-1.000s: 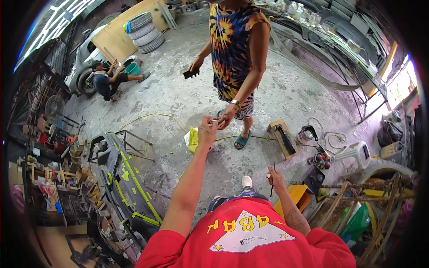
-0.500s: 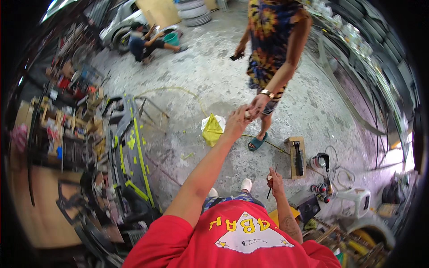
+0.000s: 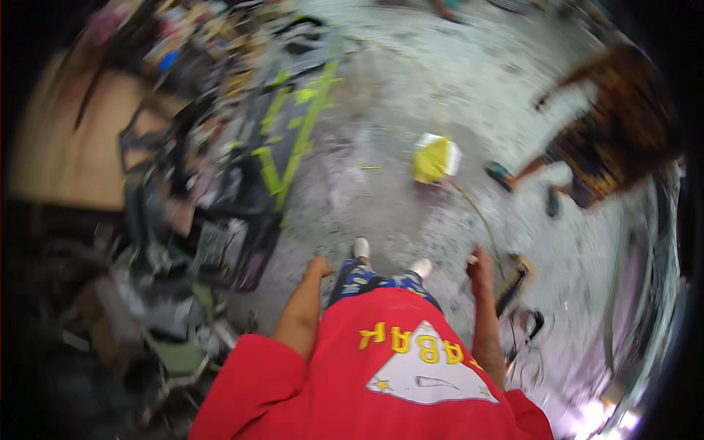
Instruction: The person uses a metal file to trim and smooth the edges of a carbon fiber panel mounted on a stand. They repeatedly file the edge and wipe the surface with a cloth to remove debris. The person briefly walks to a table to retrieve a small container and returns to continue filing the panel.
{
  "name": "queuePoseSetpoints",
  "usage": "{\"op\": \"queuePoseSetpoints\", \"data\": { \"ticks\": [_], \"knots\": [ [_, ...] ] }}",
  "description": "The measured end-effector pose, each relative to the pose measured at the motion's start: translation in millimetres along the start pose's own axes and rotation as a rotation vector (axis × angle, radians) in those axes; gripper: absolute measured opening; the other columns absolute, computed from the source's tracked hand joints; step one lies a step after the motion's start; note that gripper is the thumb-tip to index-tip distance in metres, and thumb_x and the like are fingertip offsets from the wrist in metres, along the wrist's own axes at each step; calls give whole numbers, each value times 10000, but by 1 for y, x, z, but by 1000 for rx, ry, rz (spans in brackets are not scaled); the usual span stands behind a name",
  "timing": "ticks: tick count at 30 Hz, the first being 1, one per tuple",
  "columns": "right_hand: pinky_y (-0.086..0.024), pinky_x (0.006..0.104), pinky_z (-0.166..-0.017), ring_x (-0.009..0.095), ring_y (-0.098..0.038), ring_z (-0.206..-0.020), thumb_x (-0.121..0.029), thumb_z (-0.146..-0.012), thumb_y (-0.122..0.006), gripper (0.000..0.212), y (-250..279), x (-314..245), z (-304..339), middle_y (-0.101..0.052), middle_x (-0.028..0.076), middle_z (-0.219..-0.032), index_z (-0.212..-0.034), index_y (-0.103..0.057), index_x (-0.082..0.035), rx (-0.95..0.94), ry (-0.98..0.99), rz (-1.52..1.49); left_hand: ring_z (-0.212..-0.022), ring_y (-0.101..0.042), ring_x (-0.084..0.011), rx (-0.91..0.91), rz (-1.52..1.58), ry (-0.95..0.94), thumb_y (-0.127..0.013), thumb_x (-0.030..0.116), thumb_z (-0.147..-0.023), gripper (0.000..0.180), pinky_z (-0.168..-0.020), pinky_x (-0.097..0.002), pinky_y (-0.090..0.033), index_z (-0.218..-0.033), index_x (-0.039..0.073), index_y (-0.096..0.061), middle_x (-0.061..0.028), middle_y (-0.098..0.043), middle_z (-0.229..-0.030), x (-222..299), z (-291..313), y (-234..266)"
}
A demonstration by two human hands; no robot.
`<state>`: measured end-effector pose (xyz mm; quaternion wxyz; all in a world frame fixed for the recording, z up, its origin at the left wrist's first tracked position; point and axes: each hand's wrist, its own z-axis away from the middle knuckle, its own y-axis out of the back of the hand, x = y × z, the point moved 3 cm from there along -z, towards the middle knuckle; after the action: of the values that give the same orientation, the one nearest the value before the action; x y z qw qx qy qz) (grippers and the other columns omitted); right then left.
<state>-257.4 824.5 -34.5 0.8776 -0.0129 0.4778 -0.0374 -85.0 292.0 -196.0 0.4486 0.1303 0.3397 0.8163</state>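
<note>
Blur leaves my left grip (image 3: 320, 267), at eleven o'clock, unclear: I cannot tell its state. At one, my right grip (image 3: 480, 268) looks narrow around a small pale thing (image 3: 471, 259). Carrying seems in hand; the next move calls for a secure hold.

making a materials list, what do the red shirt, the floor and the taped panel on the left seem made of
Red shirt: matte fabric, by its soft drape. Floor: probably concrete, dull, mottled grey. Taped panel: possibly plastic, from its grey surface; blur obscures finish.
</note>
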Motion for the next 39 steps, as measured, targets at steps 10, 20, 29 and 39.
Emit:
{"op": "queuePoseSetpoints", "data": {
  "ticks": [10, 20, 29, 39],
  "knots": [
    [-218, 263, -457, 47, -307, -480, -496, -1034, -644, 498, -137, -33, 4, -382, -82, -609, -692, -512, -160, -447, 5, 107, -672, -694, -290, -332, 1150, 553, -654, 566, -965, 598, -537, -439, -562, -1128, -8, -688, -155, -706, -831, -182, 175, -192],
    [-248, 261, -465, 53, -362, -490, -505, -1029, -639, 431, -329, 5, 35, -442, -81, -622, -863, -675, -109, -502, -15, 216, -919, -753, -318, -696, 1874, 354, -610, 574, -996, 638, -743, -417, -602, -1312, 20, -593, -227, -744, -1127, -227, 199, -180],
    [-262, 271, -455, 57, -388, -493, -595, -930, -733, 520, -468, -30, -45, -445, -70, -600, -796, -674, -95, -512, 76, 455, -620, -682, -180, -132, 1672, 349, -625, 348, -1025, 316, -539, -314, -557, -1077, 38, -660, -145, -770, -908, -279, 162, -176],
    [-513, 450, -662, 305, -671, -688, -721, -786, -783, 748, -611, -44, -229, -695, 188, -741, -812, -725, 24, -414, 528, 991, -728, -717, -240, 125, 1457, 396, -652, 330, -980, 383, -654, -384, -543, -895, -33, -741, -144, -763, -831, -223, 189, -161]
  ]
}}
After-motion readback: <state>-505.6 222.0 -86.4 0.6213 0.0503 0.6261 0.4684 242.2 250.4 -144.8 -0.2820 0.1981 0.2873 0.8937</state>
